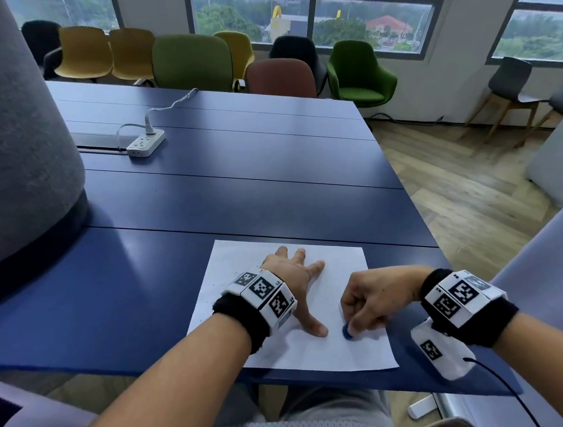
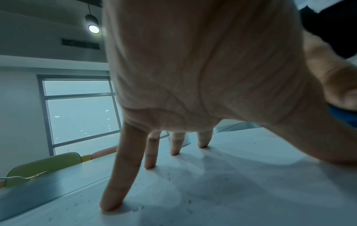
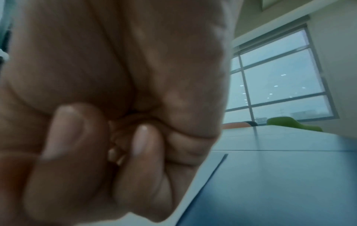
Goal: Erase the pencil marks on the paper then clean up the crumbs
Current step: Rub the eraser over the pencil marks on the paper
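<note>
Our left hand [image 1: 291, 274] lies flat, fingers spread, pinning the paper [image 1: 348, 348] on the table [image 1: 237, 197] so it won't slide. Our right hand [image 1: 373, 302] pinches the eraser [image 1: 347, 332], rubbing near edge; crumbs [image 2: 170, 178] dot far left.

Count, from where I stand:
- Paper [image 1: 321, 354]: 1 sheet.
- Eraser [image 1: 347, 331]: 1, blue.
- Hands: 2, i.e. left hand [image 1: 293, 274] + right hand [image 1: 374, 299].
- Marker wristbands [image 1: 264, 294]: 2, one per wrist.
- Crumbs [image 2: 139, 208]: many dark specks, too small and scattered to count.
- Table [image 1: 236, 183]: 1, blue.
- Power strip [image 1: 146, 143]: 1, w/ 1 plug [image 1: 150, 128] in it.
- Grey pillar [image 1: 8, 136]: 1.
- Chairs, approx. 10 total: yellow chairs [image 1: 84, 51] x3, green chairs [image 1: 191, 62] x2, black chairs [image 1: 295, 48] x2, brown-red chair [image 1: 280, 77] x1, grey wood-leg chairs [image 1: 508, 79] x2.
- Ceiling lamp [image 2: 93, 28]: 1 seen.
</note>
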